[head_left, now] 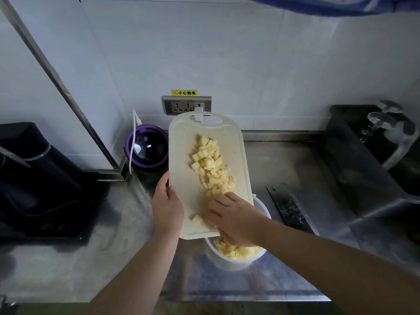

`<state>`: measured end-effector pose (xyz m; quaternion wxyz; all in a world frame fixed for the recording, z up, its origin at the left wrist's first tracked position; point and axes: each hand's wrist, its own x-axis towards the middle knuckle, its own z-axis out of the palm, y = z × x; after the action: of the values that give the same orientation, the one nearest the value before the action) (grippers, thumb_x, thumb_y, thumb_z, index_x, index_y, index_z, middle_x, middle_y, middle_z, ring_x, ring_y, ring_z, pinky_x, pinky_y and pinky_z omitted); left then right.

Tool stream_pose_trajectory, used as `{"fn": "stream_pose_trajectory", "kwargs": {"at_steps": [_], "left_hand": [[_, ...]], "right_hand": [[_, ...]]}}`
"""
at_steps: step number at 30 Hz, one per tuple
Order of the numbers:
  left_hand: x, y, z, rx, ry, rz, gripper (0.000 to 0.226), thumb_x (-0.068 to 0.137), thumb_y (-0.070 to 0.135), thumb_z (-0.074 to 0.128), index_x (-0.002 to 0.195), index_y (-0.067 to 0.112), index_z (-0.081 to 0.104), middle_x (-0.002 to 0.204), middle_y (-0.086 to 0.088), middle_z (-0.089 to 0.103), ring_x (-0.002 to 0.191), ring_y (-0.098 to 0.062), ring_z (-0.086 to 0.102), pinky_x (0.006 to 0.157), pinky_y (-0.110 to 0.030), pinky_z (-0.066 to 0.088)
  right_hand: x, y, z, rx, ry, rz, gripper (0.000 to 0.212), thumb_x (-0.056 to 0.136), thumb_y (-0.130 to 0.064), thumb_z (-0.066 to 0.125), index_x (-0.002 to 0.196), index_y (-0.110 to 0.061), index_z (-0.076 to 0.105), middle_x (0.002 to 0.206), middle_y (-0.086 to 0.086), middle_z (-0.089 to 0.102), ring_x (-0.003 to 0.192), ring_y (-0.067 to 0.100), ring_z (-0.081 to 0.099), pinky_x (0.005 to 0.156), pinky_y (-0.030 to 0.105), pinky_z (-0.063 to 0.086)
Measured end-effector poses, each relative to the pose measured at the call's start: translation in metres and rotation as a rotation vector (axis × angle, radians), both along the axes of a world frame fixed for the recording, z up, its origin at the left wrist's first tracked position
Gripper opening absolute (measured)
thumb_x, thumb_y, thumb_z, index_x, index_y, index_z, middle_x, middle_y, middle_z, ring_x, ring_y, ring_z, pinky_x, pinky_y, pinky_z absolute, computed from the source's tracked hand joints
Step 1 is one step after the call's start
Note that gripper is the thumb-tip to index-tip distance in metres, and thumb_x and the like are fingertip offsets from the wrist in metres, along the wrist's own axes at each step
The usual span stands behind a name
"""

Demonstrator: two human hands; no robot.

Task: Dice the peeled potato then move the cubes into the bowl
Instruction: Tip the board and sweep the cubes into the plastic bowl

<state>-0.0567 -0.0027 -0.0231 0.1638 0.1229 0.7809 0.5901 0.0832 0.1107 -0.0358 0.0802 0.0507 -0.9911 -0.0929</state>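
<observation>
KITCHEN | Left hand [167, 205] grips the 9 o'clock edge of the white cutting board [184, 155], tilted over the plastic bowl [229, 261] at 6 o'clock | Right hand [234, 220], fingers loosely extended, rakes potato cubes [211, 164] down; some are already in the bowl | RISK: a steeper tilt could spill cubes past the rim onto the steel table [127, 223].

I see pale yellow diced potato cubes [211, 164] heaped in a loose band down the middle of the white plastic cutting board [181, 155]. The board is lifted and tilted, its near short edge over the round white plastic bowl [227, 262]. One cube sits apart near that lower edge. More cubes lie in the bowl, which stands on the steel table [113, 258], partly hidden under the board.
</observation>
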Motion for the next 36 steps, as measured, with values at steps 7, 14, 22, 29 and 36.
{"fn": "stream_pose_trajectory", "kwargs": {"at_steps": [7, 14, 22, 29, 36], "left_hand": [[0.001, -0.001, 0.001, -0.014, -0.019, 0.004, 0.044, 0.102, 0.008, 0.032, 0.139, 0.026, 0.048, 0.132, 0.004, 0.057, 0.119, -0.014, 0.055, 0.101, -0.038, 0.047], [0.005, -0.001, 0.003, -0.021, 0.01, 0.002, 0.046, 0.101, 0.004, 0.032, 0.139, 0.023, 0.049, 0.131, 0.002, 0.058, 0.119, -0.015, 0.055, 0.099, -0.031, 0.046], [0.007, -0.006, 0.009, -0.008, 0.012, -0.006, 0.045, 0.103, 0.008, 0.032, 0.141, 0.027, 0.046, 0.128, 0.006, 0.057, 0.115, -0.013, 0.056, 0.092, -0.026, 0.046], [0.007, -0.005, 0.008, -0.039, 0.055, -0.013, 0.043, 0.103, 0.011, 0.032, 0.141, 0.026, 0.045, 0.134, 0.005, 0.054, 0.118, -0.012, 0.053, 0.099, -0.031, 0.044], [0.011, -0.004, 0.013, -0.049, 0.122, -0.016, 0.043, 0.102, 0.009, 0.033, 0.141, 0.023, 0.046, 0.117, 0.015, 0.052, 0.104, 0.0, 0.05, 0.087, -0.016, 0.039]], "right_hand": [[0.034, -0.003, -0.003, -0.114, -0.064, -0.047, 0.042, 0.065, -0.05, 0.075, 0.099, -0.027, 0.067, 0.1, -0.005, 0.063, 0.091, 0.018, 0.059, 0.083, 0.029, 0.051], [-0.016, -0.028, 0.004, -0.129, 0.074, 0.043, 0.035, 0.066, -0.032, 0.081, 0.097, -0.019, 0.07, 0.099, 0.0, 0.064, 0.086, 0.019, 0.058, 0.077, 0.029, 0.05], [0.034, -0.006, -0.012, -0.218, -0.053, -0.061, 0.028, 0.066, -0.032, 0.084, 0.088, -0.025, 0.067, 0.085, -0.008, 0.062, 0.076, 0.013, 0.058, 0.07, 0.026, 0.055], [-0.037, 0.035, 0.08, -0.616, 0.167, -0.356, 0.032, 0.092, -0.023, 0.063, 0.122, -0.014, 0.061, 0.121, 0.008, 0.058, 0.112, 0.025, 0.052, 0.097, 0.038, 0.045], [-0.112, 0.076, 0.104, -0.551, 0.006, -0.559, 0.05, 0.093, -0.033, 0.057, 0.14, -0.02, 0.045, 0.133, 0.009, 0.043, 0.126, 0.029, 0.039, 0.092, 0.037, 0.042]]}}
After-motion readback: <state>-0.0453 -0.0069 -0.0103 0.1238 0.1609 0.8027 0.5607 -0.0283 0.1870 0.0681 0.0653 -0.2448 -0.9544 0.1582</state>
